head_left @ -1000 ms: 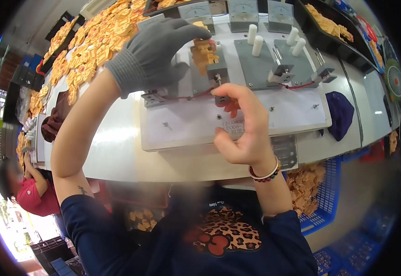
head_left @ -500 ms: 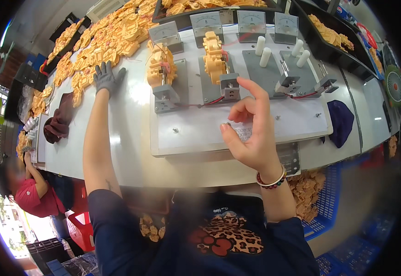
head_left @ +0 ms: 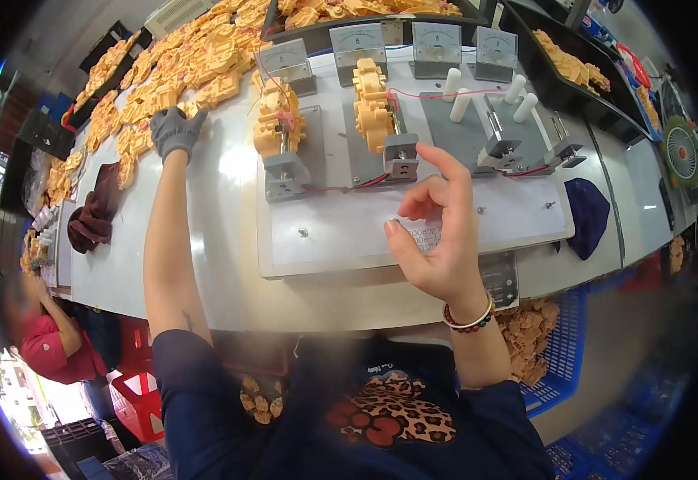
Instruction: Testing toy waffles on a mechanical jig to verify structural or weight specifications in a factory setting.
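My left hand [head_left: 176,133], in a grey glove, is at the near edge of a heap of orange plastic parts [head_left: 197,60]. Its fingers curl down, and what lies under them is hidden. My bare right hand [head_left: 445,228] hovers over the front of a white test board [head_left: 341,228], holding nothing, thumb and fingers apart. Its index fingertip is beside the grey metal block of a fixture [head_left: 401,152]. An orange geared plastic assembly [head_left: 371,104] sits on that fixture, and a second orange assembly [head_left: 278,120] sits on the fixture to its left.
Analog meters [head_left: 358,50] line the board's back, with white pegs [head_left: 461,104] at right. Black trays [head_left: 573,84] of orange parts stand behind. A dark cloth [head_left: 587,216] and a brown cloth [head_left: 97,212] flank the board. A co-worker [head_left: 53,344] sits at far left.
My left hand has shifted slightly left at the heap, and its spread fingers have curled. The right hand has stayed nearly in place. A red wire now shows across the right fixtures.
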### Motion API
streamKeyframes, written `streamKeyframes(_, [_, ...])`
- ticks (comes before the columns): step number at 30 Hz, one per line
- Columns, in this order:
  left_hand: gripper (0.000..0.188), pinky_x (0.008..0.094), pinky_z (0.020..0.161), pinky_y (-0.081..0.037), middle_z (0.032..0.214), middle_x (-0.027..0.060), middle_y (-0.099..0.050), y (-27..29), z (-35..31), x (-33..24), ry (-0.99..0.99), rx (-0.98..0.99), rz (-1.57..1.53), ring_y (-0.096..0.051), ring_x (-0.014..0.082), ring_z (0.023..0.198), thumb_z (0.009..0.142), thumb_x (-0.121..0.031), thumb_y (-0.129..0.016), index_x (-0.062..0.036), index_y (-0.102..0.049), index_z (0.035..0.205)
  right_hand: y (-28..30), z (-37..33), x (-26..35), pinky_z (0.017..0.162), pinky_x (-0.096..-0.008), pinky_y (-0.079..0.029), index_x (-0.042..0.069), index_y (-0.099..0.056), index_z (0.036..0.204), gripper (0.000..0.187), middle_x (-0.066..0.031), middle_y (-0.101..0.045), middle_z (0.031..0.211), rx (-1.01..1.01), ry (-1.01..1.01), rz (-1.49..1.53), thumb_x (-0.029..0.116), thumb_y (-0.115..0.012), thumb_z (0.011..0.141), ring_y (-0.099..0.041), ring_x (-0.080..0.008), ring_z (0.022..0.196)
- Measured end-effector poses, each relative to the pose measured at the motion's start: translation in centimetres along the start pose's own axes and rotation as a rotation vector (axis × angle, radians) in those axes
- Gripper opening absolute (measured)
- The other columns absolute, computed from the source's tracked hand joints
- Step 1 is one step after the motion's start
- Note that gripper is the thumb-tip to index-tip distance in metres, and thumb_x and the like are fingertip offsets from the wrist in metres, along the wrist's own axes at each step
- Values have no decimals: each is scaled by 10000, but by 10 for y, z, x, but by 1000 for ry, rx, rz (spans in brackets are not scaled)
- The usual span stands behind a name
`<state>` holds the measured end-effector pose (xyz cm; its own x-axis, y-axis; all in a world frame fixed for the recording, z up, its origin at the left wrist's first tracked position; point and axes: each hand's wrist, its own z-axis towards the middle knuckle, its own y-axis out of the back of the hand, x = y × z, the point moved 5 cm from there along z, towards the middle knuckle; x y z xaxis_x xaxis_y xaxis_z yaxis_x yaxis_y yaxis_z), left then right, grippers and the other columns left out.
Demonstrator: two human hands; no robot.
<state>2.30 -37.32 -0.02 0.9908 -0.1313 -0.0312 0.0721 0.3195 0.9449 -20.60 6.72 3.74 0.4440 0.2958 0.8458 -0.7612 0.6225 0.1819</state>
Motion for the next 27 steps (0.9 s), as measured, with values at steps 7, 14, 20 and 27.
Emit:
streamKeyframes(7, [817, 447, 930, -482, 1242, 206, -571, -8, -30, 15, 11, 177, -211, -564, 330, 1149, 712, -527, -743, -86, -486, 1349, 7, -3, -2, 677, -274, -456, 22, -451, 1331, 627, -39, -560, 766, -9, 40, 21, 63, -672, 746, -543, -143, 704])
streamKeyframes(14, [247, 282, 594, -502, 863, 37, -605, 53, -96, 12, 32, 282, -1508, -592, 144, 699, 867, -211, -594, -41, -648, 1037, 76, -13, 8, 783, -270, -417, -14, -518, 1254, 518, -85, -555, 1046, -368, 197, -51, 22, -644, 753, -521, -150, 913])
streamKeyframes(20, [213, 258, 785, -443, 899, 36, -586, 160, -143, -63, -497, 276, -1541, -548, 123, 844, 863, -217, -593, -41, -615, 981, 96, 12, -14, 831, -278, -438, 54, -525, 1259, 507, -47, -533, 1076, -294, 42, -248, 21, -672, 775, -525, -151, 948])
streamKeyframes(27, [361, 315, 810, -473, 1014, 116, -600, 231, -175, -145, -1267, -159, -1293, -577, 211, 887, 838, -141, -639, 22, -559, 1150, 88, 11, -20, 816, -269, -459, 57, -542, 1204, 470, -43, -534, 1055, -233, 11, -7, 24, -692, 760, -528, -133, 910])
